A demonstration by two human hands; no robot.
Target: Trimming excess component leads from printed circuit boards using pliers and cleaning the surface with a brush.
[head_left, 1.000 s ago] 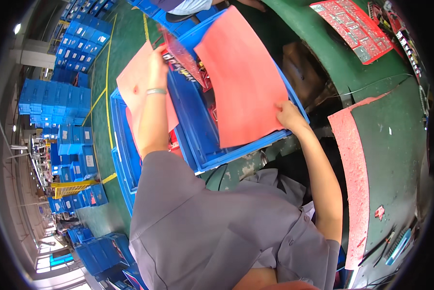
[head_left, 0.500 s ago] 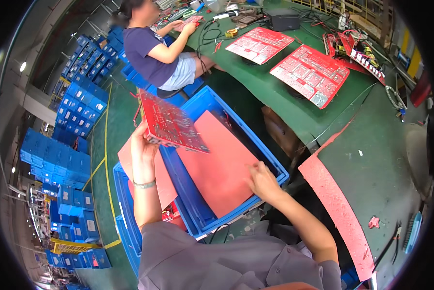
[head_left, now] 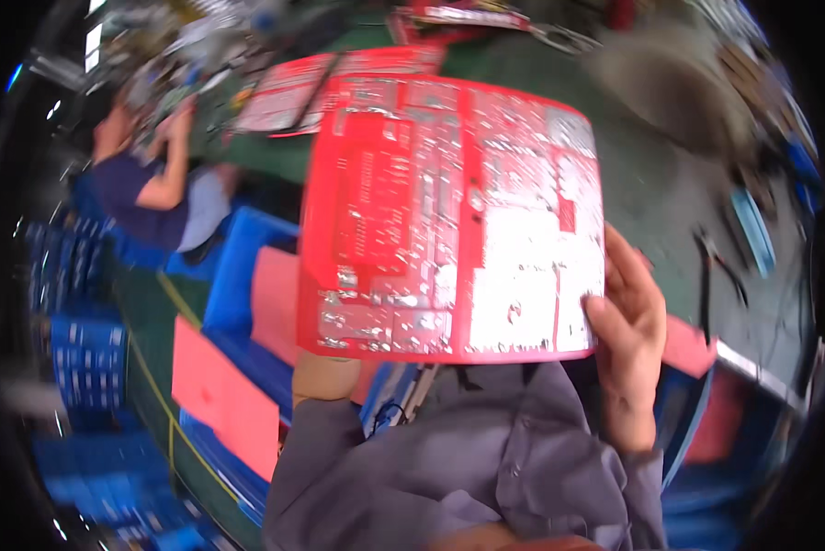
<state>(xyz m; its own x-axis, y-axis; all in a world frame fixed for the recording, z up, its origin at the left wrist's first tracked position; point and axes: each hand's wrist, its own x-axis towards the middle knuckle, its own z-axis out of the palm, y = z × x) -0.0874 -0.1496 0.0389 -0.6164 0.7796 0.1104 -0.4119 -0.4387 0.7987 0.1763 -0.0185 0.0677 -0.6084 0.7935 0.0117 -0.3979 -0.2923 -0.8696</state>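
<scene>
A large red circuit board [head_left: 389,216] is raised in front of me, its soldered side facing me and glaring white at the lower right. My right hand [head_left: 631,335] grips its right edge, the thumb lying over the face. At the lower left corner, only the wrist of my left hand [head_left: 325,377] shows. Its fingers are hidden behind the board, which it still supports from that side.
Two more red boards [head_left: 288,87] lie on the green table [head_left: 651,174] beyond. Pliers [head_left: 720,266] and a blue brush [head_left: 752,230] are at the right. Blue bins with pink sheets [head_left: 229,390] stand at the left. A seated person [head_left: 155,188] works at the far left.
The board has come up and to the right, turned with its soldered side toward me. My right hand left the bin and took the board's right edge. The view has swung right.
</scene>
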